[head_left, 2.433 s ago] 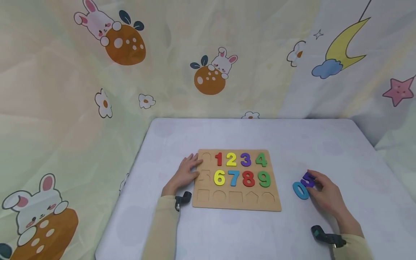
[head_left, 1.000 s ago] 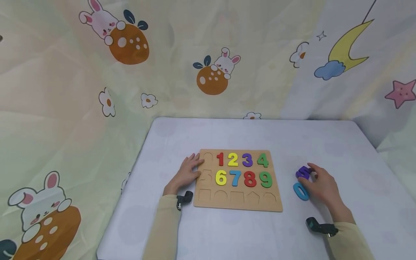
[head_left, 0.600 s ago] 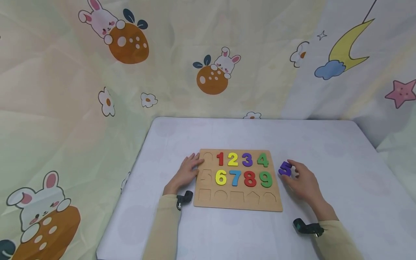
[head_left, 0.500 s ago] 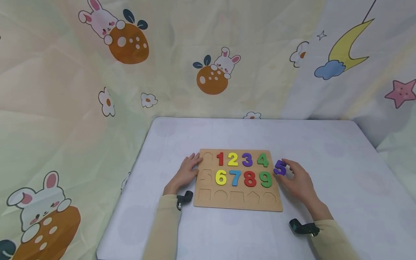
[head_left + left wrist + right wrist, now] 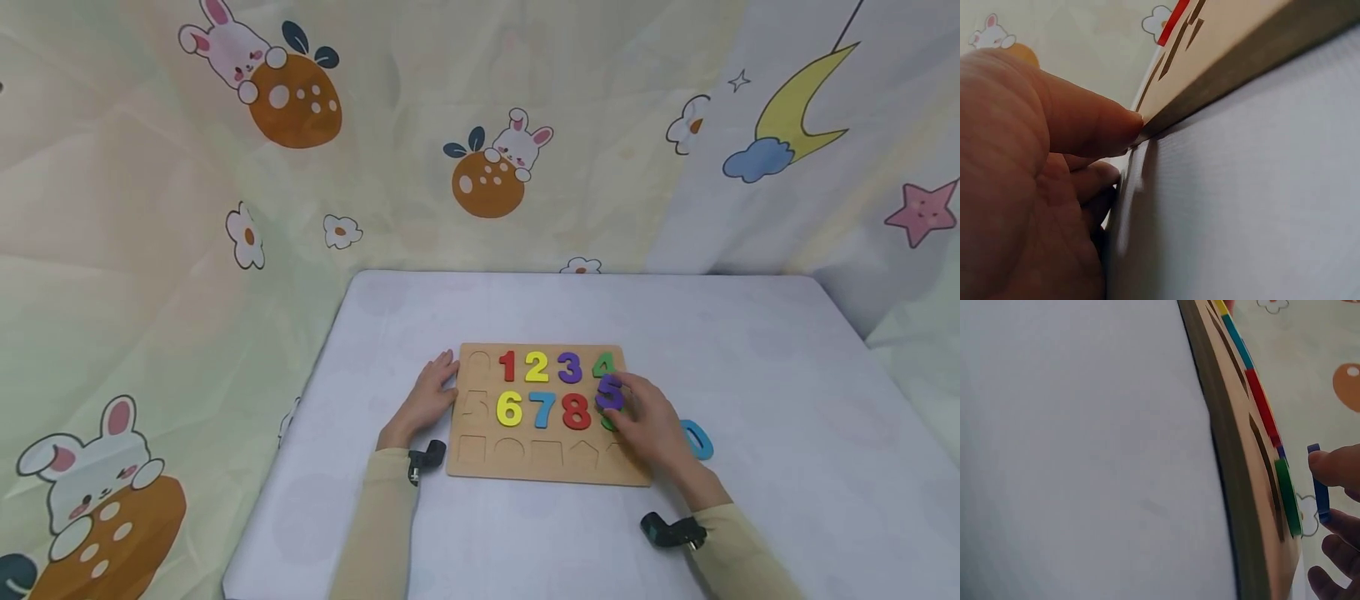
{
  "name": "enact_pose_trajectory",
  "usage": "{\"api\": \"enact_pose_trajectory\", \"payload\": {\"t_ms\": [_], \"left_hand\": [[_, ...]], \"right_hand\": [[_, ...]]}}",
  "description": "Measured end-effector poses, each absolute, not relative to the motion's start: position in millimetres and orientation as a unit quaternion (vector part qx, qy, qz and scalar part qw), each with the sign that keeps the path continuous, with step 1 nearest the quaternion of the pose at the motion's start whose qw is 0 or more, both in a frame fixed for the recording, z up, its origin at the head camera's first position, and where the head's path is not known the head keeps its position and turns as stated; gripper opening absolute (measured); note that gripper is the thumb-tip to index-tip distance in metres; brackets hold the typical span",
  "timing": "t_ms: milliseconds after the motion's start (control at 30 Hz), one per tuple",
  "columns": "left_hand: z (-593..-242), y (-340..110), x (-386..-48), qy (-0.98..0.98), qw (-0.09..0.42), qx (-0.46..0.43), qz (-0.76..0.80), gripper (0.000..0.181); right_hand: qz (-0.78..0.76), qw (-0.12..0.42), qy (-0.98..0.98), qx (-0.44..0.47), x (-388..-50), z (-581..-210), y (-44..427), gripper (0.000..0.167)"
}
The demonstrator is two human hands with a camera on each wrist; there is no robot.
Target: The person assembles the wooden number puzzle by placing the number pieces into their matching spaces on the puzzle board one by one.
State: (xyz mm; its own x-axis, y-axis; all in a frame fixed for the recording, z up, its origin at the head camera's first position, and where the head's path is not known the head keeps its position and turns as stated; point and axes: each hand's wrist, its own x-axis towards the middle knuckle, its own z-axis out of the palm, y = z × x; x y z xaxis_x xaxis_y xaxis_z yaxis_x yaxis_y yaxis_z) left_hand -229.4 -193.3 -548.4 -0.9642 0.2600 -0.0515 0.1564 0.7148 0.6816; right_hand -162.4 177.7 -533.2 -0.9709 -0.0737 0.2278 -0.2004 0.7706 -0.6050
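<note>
In the head view, a wooden number board (image 5: 551,471) lies on the white table. My right hand (image 5: 652,421) pinches a purple number 5 (image 5: 609,390) between thumb and fingers, over the board's right side. The right wrist view shows the 5 (image 5: 1319,487) edge-on, raised clear of the board. Below it is the green 9 (image 5: 1289,499), mostly hidden in the head view. My left hand (image 5: 426,398) rests at the board's left edge, fingers fairly straight, its thumb (image 5: 1104,128) touching the edge. Empty recesses show in the left column and bottom row.
A blue number 0 (image 5: 698,439) lies on the table right of the board, partly behind my right hand. Seated in the board are several coloured numbers, such as the red 8 (image 5: 576,412) and green 4 (image 5: 603,364). A patterned cloth (image 5: 600,208) hangs behind the table.
My right hand has carried the purple 5 from beside the blue 0 leftward to over the board. The 0, covered half a second ago, shows again. My left hand stays at the board's edge.
</note>
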Motion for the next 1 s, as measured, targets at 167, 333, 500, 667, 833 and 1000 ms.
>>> {"api": "enact_pose_trajectory", "payload": {"t_ms": [167,333,500,667,833,1000], "left_hand": [[-547.7,-192.7,-229.4,0.926,0.062,0.121,0.352,0.054],[-548.3,-191.3,-229.7,0.930,0.065,0.113,0.344,0.054],[-546.2,-190.8,-230.0,0.929,0.072,0.106,0.347,0.054],[-542.7,-190.1,-230.5,0.928,0.075,0.105,0.350,0.053],[-542.6,-189.3,-230.1,0.926,0.079,0.104,0.354,0.052],[-544.0,-189.9,-228.7,0.924,0.082,0.104,0.358,0.050]], "right_hand": [[0.338,0.078,-0.935,0.077,-163.3,-531.8,162.2,0.058],[0.349,0.072,-0.930,0.095,-163.4,-527.1,147.0,0.059],[0.339,0.076,-0.930,0.122,-162.9,-527.8,135.8,0.057],[0.331,0.081,-0.930,0.138,-162.8,-531.0,129.0,0.059],[0.336,0.077,-0.927,0.147,-162.0,-531.3,123.9,0.059],[0.343,0.047,-0.926,0.152,-159.1,-530.9,115.9,0.056]]}}
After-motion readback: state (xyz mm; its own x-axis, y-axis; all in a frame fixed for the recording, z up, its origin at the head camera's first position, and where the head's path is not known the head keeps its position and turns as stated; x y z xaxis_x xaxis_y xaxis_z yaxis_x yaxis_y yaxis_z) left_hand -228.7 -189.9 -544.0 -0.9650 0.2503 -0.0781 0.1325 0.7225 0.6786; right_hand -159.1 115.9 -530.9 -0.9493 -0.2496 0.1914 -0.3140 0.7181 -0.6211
